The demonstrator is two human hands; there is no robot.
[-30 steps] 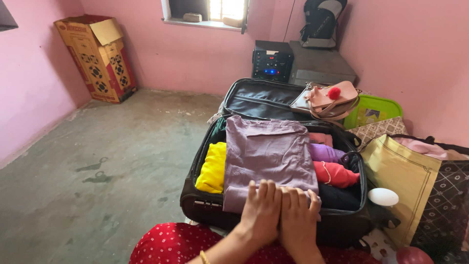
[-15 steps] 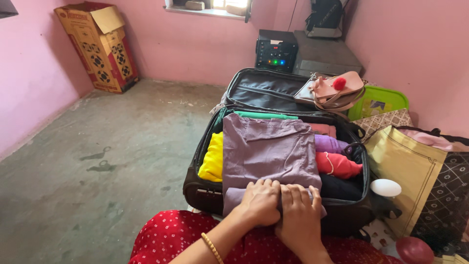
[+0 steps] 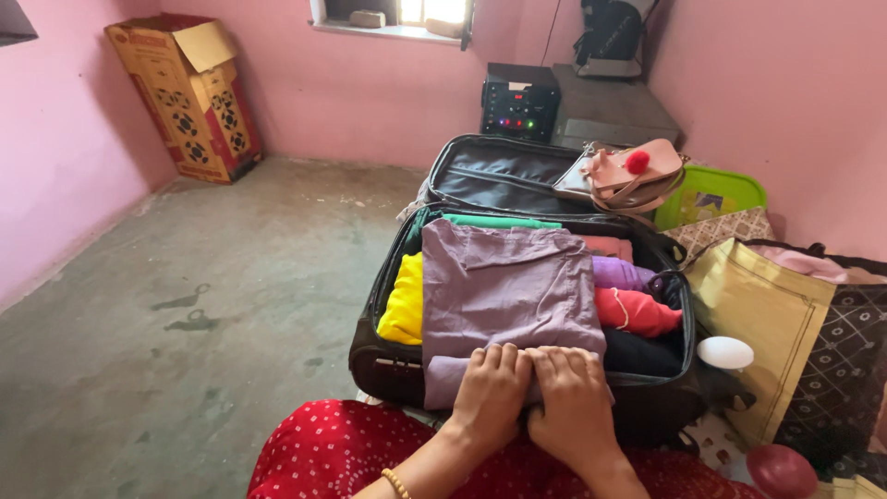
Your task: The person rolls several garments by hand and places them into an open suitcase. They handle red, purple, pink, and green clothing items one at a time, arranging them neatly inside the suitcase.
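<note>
- The left hand (image 3: 492, 395) lies flat, fingers together and stretched out, pressing on the near edge of a folded mauve garment (image 3: 504, 286); it grips nothing.
- The right hand (image 3: 575, 405) lies just beside it, touching it, also open and palm down on the same edge of cloth.
- The mauve garment is spread across the middle of an open black suitcase (image 3: 388, 370) on the floor, and its near end hangs over the case's front rim.
- Left of the garment, inside the case, a yellow folded cloth (image 3: 403, 303) shows; a green cloth (image 3: 499, 221) peeks out at the far end.
- To the right sit a purple roll (image 3: 621, 273), a red bundle (image 3: 637, 311) and something dark below them.
- The suitcase lid (image 3: 499, 176) lies open at the far side, with a pink handbag (image 3: 630, 174) bearing a red pompom resting on its right part.
- A gold-coloured bag (image 3: 753, 323) and a white round object (image 3: 724, 352) lie just right of the case.
- A red dotted skirt (image 3: 323, 453) covers the person's lap near the bottom edge.
- A cardboard box (image 3: 185, 92) stands in the far left corner against the pink wall.
</note>
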